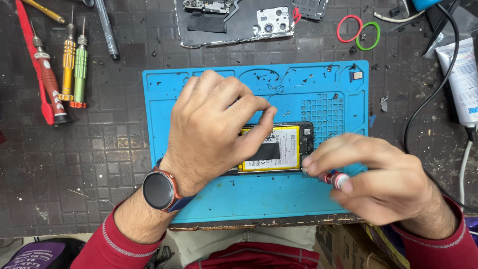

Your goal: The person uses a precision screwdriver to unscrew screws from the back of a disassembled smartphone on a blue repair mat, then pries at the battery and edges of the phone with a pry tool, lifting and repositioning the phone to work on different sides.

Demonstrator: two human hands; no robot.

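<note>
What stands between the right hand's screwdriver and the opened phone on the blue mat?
Nothing visible does. The right hand holds the red screwdriver at the opened phone, lower right corner; the left hand rests further left.
</note>
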